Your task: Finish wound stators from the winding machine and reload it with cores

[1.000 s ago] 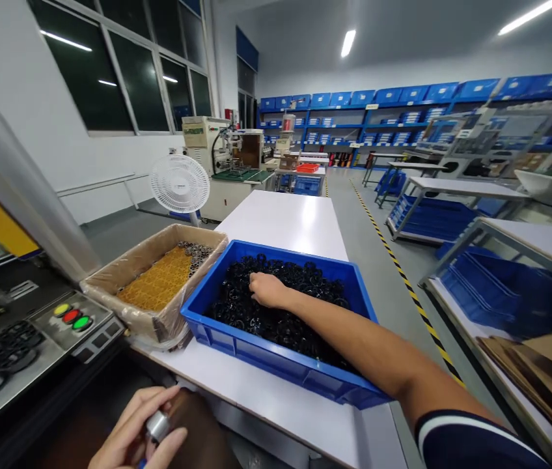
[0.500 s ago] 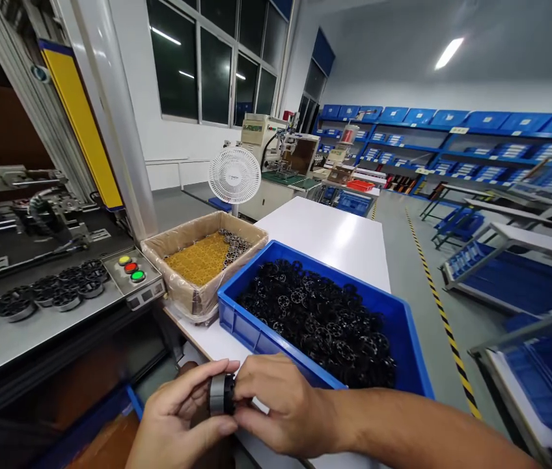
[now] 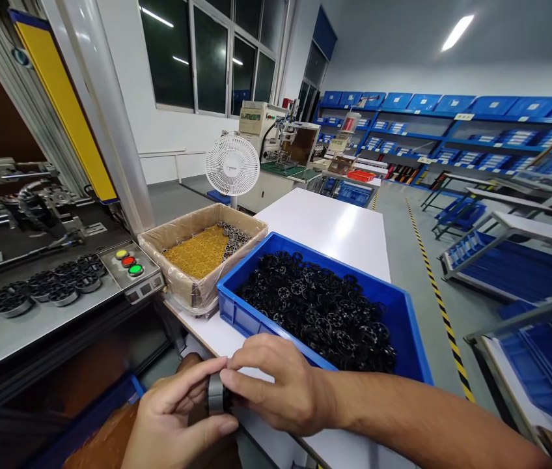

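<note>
My left hand (image 3: pixel 171 417) is closed around a grey metal ring (image 3: pixel 215 395), fingers above and thumb below. The ring stands on edge, with a dark toothed part along its right side. My right hand (image 3: pixel 283 387) is closed at that right side, its thumb and fingertips pinching the ring's upper right edge. The right fingers partly hide the dark part. Just beyond my hands a blue bin (image 3: pixel 251 329) holds a heap of black spoked plastic wheels (image 3: pixel 319 312).
A plastic-lined box (image 3: pixel 193 290) holds yellow-brown and grey parts. On the left machine's ledge, several ring parts (image 3: pixel 64 293) sit near a button box (image 3: pixel 132 267). A white fan (image 3: pixel 232 166) stands behind the white table (image 3: pixel 325 225). A striped floor line (image 3: pixel 432 286) runs at right.
My right fingers have shifted from the dark part's face up to the ring's upper right edge. My left hand still holds the ring. The view has shifted slightly.
</note>
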Tool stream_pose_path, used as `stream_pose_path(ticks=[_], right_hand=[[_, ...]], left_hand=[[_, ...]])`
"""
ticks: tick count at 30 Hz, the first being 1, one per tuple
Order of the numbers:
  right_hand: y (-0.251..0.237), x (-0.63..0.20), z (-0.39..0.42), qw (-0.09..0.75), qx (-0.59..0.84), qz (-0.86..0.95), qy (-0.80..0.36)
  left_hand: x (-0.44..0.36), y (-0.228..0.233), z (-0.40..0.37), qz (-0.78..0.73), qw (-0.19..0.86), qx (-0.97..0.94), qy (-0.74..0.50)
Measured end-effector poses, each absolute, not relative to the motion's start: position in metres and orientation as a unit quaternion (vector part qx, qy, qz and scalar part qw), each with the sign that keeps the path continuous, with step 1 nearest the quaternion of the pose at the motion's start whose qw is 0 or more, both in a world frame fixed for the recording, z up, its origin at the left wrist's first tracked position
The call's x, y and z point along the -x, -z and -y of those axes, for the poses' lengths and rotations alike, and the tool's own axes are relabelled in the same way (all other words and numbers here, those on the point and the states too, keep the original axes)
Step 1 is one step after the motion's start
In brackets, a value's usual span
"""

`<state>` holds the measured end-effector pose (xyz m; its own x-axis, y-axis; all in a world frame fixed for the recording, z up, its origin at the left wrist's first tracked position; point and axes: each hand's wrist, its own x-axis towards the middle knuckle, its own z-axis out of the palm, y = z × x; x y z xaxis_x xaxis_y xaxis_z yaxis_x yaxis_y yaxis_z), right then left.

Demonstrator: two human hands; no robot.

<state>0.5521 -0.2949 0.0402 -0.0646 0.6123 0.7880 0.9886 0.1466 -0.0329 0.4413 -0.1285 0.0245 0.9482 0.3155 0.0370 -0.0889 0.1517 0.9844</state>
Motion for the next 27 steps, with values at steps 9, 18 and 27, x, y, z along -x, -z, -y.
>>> stream_pose_path(ticks=[9,18,27], right_hand=[[-0.043,-0.557,0.294,0.325,0.622,0.666,0.254],[0.001,-0.647,0.314,0.209,0.814,0.498,0.216],[-0.001,-0.651,0.323,0.003,0.921,0.383,-0.067]], left_hand=[[-0.429,-0.006,0.133,-0.099,0.765,-0.631,-0.083],[-0.382,-0.033,-0.106,-0.272,0.066,-0.911,-0.303],[-0.396,-0.004,-0.209,-0.155,-0.033,-0.969,-0.191]])
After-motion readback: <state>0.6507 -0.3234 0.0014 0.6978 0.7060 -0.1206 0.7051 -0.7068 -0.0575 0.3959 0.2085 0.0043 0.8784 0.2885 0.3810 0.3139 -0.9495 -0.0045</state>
